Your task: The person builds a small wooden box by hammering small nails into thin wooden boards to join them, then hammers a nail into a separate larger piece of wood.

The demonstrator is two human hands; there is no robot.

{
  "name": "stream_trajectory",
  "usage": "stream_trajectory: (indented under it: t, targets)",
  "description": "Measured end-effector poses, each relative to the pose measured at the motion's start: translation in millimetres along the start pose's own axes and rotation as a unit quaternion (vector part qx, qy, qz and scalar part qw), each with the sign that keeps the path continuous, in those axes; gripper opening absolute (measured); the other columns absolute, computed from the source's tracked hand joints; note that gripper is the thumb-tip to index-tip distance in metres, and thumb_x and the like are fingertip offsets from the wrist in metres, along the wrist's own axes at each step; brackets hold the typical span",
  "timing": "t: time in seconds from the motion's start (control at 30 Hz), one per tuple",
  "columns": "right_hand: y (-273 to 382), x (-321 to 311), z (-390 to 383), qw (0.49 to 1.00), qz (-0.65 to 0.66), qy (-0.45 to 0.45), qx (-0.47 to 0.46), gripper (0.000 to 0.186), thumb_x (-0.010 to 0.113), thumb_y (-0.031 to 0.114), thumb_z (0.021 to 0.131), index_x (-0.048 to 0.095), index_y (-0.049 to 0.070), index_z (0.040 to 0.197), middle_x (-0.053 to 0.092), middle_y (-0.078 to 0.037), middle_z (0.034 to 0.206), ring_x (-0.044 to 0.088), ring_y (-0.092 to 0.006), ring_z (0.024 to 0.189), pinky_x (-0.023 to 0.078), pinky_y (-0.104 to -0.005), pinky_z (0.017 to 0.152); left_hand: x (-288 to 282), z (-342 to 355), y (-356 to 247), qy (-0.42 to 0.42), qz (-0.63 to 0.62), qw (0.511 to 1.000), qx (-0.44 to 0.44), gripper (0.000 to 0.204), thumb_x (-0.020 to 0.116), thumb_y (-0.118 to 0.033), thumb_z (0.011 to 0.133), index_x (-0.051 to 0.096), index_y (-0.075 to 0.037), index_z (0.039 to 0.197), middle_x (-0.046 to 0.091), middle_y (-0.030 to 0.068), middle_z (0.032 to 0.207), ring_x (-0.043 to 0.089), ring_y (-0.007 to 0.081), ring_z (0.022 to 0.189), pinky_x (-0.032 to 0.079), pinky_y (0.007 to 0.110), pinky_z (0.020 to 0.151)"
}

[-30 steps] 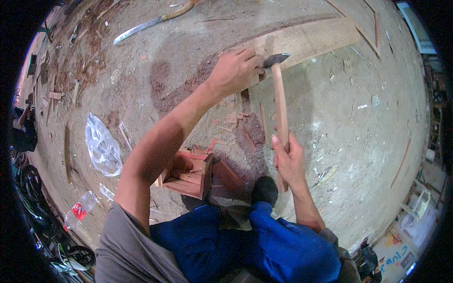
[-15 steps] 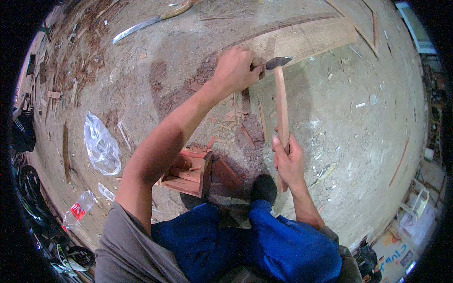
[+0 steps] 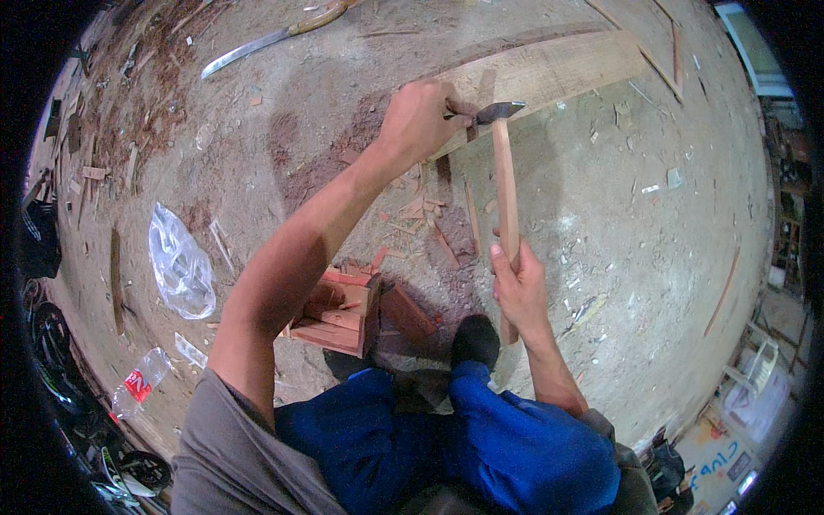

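Note:
My right hand [image 3: 518, 286] grips the long wooden handle of a hammer [image 3: 504, 184]; its dark metal head sits at the near edge of a pale wooden plank [image 3: 549, 73] lying on the dusty floor. My left hand [image 3: 418, 120] reaches out to the plank with its fingers pinched on a small dark thing, likely a nail, right beside the hammer head. The thing itself is mostly hidden by my fingers.
A small reddish wooden stool or block [image 3: 343, 311] sits under my left arm. Wood chips [image 3: 429, 215] litter the floor. A long knife [image 3: 266, 39] lies at the far left, a clear plastic bag [image 3: 178, 270] and a plastic bottle [image 3: 137, 382] at the left.
The hammer head has stayed close to my left fingers at the plank edge, shifting only slightly. My left hand has kept its pinch there.

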State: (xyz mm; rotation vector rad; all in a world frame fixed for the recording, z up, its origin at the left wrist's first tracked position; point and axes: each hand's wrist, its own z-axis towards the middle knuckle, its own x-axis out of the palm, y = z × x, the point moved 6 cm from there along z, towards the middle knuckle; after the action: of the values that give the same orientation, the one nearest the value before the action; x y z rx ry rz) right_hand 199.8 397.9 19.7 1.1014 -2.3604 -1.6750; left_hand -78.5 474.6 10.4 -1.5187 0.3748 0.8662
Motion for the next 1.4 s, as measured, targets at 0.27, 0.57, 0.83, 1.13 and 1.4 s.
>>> stream_trajectory:
  t: [0.27, 0.57, 0.83, 1.13, 1.4]
  targets:
    - [-1, 1, 1, 1.000, -0.007, -0.003, -0.023, 0.032, 0.060, 0.025, 0.106, 0.060, 0.003, 0.129, 0.049, 0.005, 0.065, 0.046, -0.0034, 0.048, 0.036, -0.0235, 0.043, 0, -51, -11, -0.113, 0.073, 0.964, 0.231, 0.031, 0.077, -0.017, 0.081, 0.074, -0.012, 0.111, 0.065, 0.0078, 0.105, 0.060, 0.0302, 0.101, 0.052, 0.042, 0.088]
    - [-7, 4, 1, 1.000, 0.004, -0.005, -0.021, 0.032, 0.060, 0.025, 0.106, 0.060, 0.003, 0.129, 0.048, 0.006, 0.065, 0.045, -0.0032, 0.047, 0.036, -0.0233, 0.043, 2, -54, -13, -0.124, 0.093, 0.957, 0.245, 0.041, 0.078, -0.017, 0.080, 0.070, -0.015, 0.120, 0.064, 0.0054, 0.112, 0.059, 0.0295, 0.099, 0.052, 0.043, 0.089]
    - [-9, 6, -2, 1.000, -0.002, -0.016, -0.016, 0.030, 0.060, 0.023, 0.106, 0.060, 0.003, 0.128, 0.049, 0.005, 0.065, 0.045, -0.0036, 0.047, 0.037, -0.0232, 0.042, 6, -56, -15, -0.119, 0.102, 0.959, 0.235, 0.035, 0.076, -0.017, 0.083, 0.072, -0.016, 0.118, 0.065, 0.0023, 0.116, 0.059, 0.0279, 0.102, 0.049, 0.041, 0.092]
    - [-13, 6, -5, 1.000, -0.008, -0.025, -0.012, 0.031, 0.060, 0.024, 0.104, 0.061, 0.000, 0.124, 0.056, -0.004, 0.070, 0.053, -0.0106, 0.057, 0.043, -0.0297, 0.051, 1, -37, -20, -0.107, 0.016, 0.985, 0.130, 0.027, 0.076, -0.021, 0.085, 0.074, -0.013, 0.111, 0.068, 0.0100, 0.105, 0.061, 0.0339, 0.105, 0.047, 0.047, 0.093]
    - [-20, 10, -5, 1.000, 0.022, -0.012, -0.010, 0.031, 0.060, 0.021, 0.105, 0.060, 0.002, 0.129, 0.048, 0.006, 0.065, 0.044, -0.0029, 0.047, 0.035, -0.0225, 0.042, 15, -29, -15, -0.067, 0.086, 0.988, 0.114, 0.024, 0.069, -0.022, 0.090, 0.070, -0.007, 0.109, 0.065, 0.0174, 0.104, 0.061, 0.0391, 0.107, 0.047, 0.050, 0.094]
